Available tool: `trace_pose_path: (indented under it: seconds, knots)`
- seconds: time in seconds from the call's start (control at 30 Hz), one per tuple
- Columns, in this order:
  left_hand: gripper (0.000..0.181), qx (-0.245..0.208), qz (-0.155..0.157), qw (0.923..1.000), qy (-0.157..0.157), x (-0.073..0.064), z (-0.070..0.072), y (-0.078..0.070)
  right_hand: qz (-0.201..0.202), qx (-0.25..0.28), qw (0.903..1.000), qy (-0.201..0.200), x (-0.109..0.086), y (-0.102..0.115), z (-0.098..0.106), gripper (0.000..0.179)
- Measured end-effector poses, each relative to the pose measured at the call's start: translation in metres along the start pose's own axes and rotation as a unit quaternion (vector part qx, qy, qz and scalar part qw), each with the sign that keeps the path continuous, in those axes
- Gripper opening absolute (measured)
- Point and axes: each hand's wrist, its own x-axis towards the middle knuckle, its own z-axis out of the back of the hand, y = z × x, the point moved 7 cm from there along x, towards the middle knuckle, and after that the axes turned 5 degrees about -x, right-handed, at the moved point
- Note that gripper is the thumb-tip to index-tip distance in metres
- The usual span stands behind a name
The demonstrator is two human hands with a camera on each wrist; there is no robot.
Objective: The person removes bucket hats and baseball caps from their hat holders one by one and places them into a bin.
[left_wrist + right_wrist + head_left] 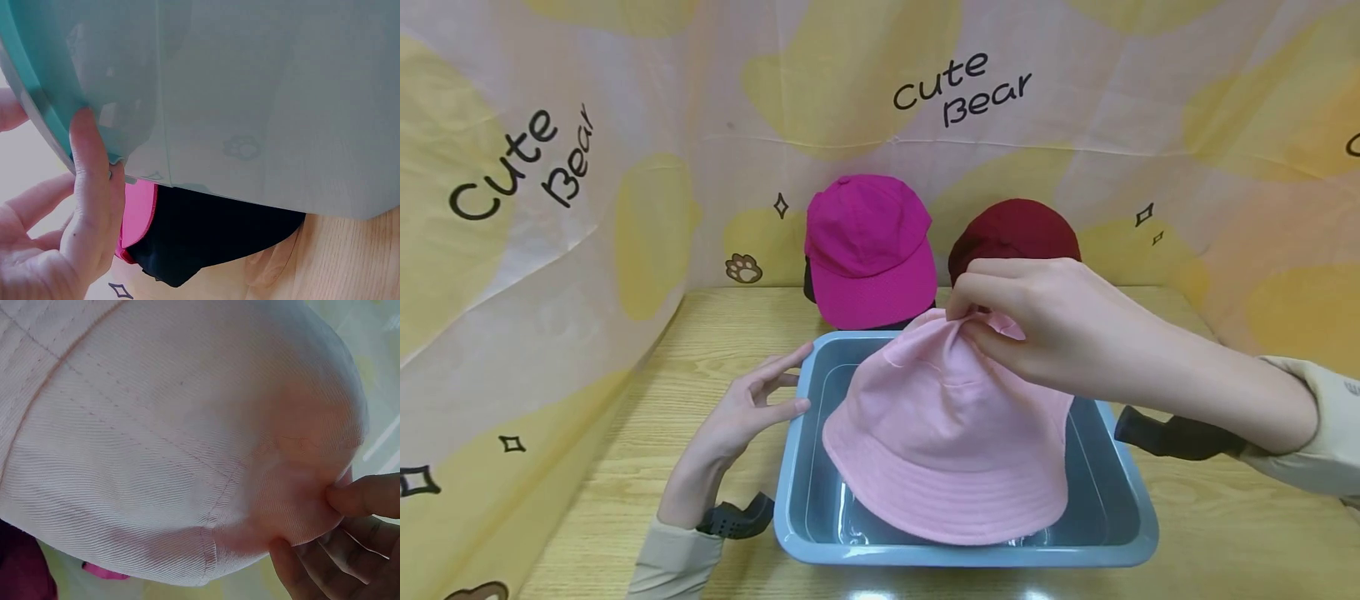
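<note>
My right hand (1037, 312) pinches the crown of a pink bucket hat (951, 442) between thumb and fingers. The hat hangs brim down over a light blue plastic basin (962, 556); whether its brim touches the basin floor I cannot tell. In the right wrist view the fingertips dent the hat's cloth (144, 462). My left hand (756, 404) holds the basin's left rim near the back corner. From below, in the left wrist view, a finger (90, 150) of it lies against the basin's outer wall (250, 94).
Behind the basin stands a magenta baseball cap (868, 250) with something black (206, 234) beneath it. A dark red cap (1015, 233) sits to its right, partly behind my right hand. A printed curtain (737, 108) backs the wooden table (722, 333).
</note>
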Motion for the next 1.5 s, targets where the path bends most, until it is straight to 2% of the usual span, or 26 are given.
trace_pose_path:
  seconds: [0.07,0.1,0.4,0.7,1.07,1.5]
  knots:
    - [0.066,-0.001,0.000,1.0000,0.000,0.000,0.000,0.000,-0.010,0.009,0.9999,-0.005,0.019,0.040,0.037,0.019]
    - [0.066,-0.001,0.000,1.0000,0.000,0.000,0.000,0.001,-0.016,0.016,0.9997,-0.006,0.022,0.047,0.043,0.018]
    - [0.066,0.006,-0.004,1.0000,-0.001,0.001,-0.001,0.001,-0.054,0.028,0.9978,0.026,0.020,0.036,0.025,0.018]
    - [0.066,0.006,-0.004,1.0000,-0.002,0.003,-0.001,0.001,-0.062,0.025,0.9960,0.060,0.014,0.032,0.007,0.019]
    - [0.066,0.003,-0.003,1.0000,-0.001,0.004,-0.003,0.001,-0.060,0.027,0.9946,0.080,0.004,0.032,-0.012,0.018]
    - [0.065,0.012,-0.001,0.9999,-0.007,0.004,-0.002,0.002,-0.034,0.022,0.9943,0.099,-0.003,0.039,-0.027,0.018]
